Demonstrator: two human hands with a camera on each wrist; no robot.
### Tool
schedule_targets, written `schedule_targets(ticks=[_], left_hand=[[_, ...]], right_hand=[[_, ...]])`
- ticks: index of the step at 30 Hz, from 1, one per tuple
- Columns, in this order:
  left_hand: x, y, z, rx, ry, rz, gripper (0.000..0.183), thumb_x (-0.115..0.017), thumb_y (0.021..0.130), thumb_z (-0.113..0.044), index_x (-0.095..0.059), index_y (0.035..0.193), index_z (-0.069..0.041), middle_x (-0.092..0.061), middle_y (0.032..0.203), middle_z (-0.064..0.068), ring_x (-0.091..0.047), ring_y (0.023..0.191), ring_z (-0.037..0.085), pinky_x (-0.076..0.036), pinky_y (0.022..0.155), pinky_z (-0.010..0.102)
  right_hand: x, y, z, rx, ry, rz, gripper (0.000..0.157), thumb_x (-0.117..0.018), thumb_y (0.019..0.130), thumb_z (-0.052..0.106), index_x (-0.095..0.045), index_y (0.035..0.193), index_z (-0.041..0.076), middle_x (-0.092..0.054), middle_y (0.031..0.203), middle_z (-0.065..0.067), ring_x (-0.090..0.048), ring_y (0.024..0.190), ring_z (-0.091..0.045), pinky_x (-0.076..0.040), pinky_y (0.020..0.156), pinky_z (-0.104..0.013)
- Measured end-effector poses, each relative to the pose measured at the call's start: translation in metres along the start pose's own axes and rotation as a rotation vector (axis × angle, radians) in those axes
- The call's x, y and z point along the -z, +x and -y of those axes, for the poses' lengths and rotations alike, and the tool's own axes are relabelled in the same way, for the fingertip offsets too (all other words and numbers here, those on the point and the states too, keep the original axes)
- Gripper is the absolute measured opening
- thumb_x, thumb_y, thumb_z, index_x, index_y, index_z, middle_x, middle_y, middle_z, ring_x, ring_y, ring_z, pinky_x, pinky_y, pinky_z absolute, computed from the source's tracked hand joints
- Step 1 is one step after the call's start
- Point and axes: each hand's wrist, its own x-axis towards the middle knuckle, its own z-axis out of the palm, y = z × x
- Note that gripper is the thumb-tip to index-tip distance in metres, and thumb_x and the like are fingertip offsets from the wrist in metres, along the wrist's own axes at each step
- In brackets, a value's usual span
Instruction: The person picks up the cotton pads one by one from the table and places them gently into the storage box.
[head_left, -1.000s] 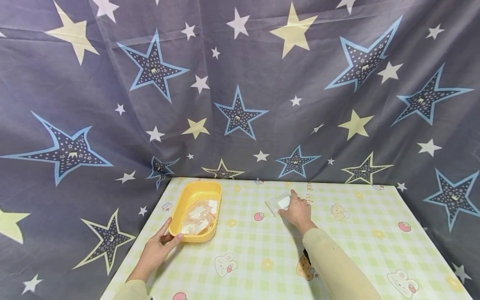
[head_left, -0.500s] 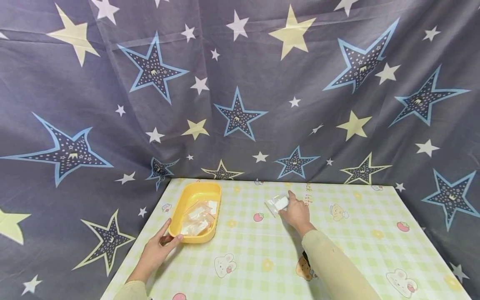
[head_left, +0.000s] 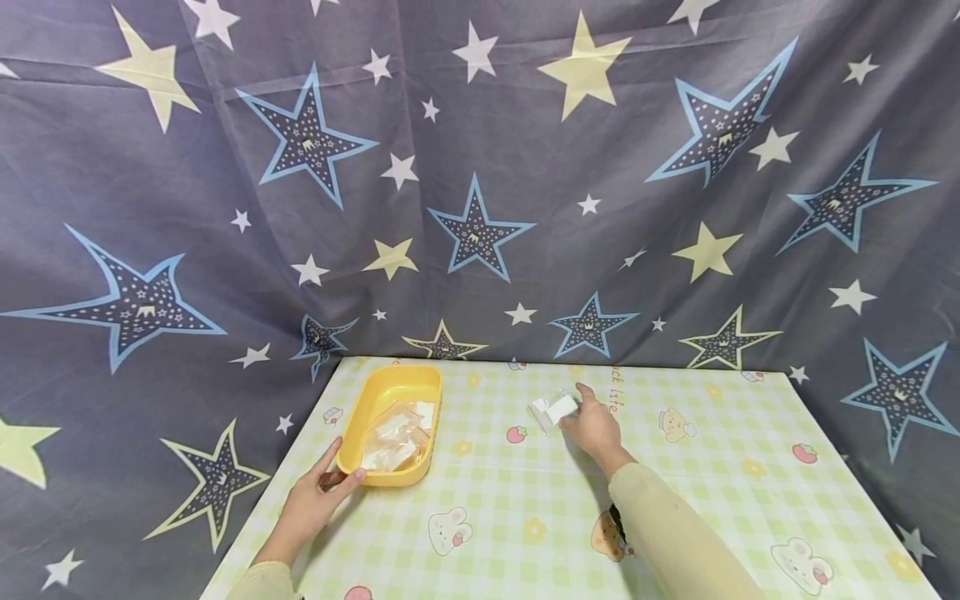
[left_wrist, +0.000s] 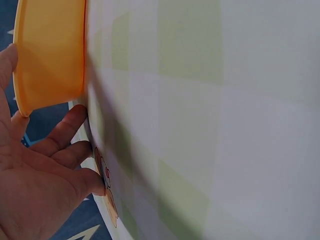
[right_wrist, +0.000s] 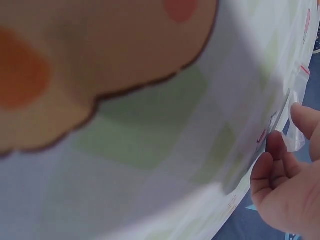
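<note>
A yellow plastic basin (head_left: 397, 477) stands on the left of the table, holding clear bags (head_left: 396, 435) with white contents. My left hand (head_left: 311, 504) grips its near left corner, the thumb on the front rim and a finger along the side. In the left wrist view the other fingers curl below the basin wall (left_wrist: 50, 60), near the tabletop. Right of centre, my right hand (head_left: 596, 427) pinches a small clear zip bag (head_left: 553, 410) by its right end. A white block shows inside the bag. The right wrist view shows the bag's red seal strip beyond the thumb.
A green-and-white checked cloth (head_left: 510, 517) with cartoon prints covers the table. Behind the far edge hangs a dark curtain (head_left: 517, 125) with stars. Bare patterned cloth lies between the basin and the right hand.
The zip bag, seen almost edge-on a second ago, has tipped over flatter, so its face and white contents show more. My right hand has shifted slightly; the left hand and basin stay put.
</note>
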Motion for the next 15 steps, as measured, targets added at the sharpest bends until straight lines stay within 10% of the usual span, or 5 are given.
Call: schedule_targets(ticks=[15], left_hand=[[0.001, 0.001, 0.0, -0.015, 0.003, 0.001, 0.101, -0.07, 0.093, -0.072, -0.024, 0.172, -0.03, -0.073, 0.137, 0.021, -0.06, 0.138, 0.045, -0.045, 0.115, 0.066]], right_hand=[[0.012, -0.004, -0.01, 0.068, 0.02, -0.009, 0.072, -0.072, 0.1, 0.024, -0.041, 0.163, 0.009, -0.076, 0.13, -0.021, -0.078, 0.09, -0.033, -0.06, 0.069, -0.044]])
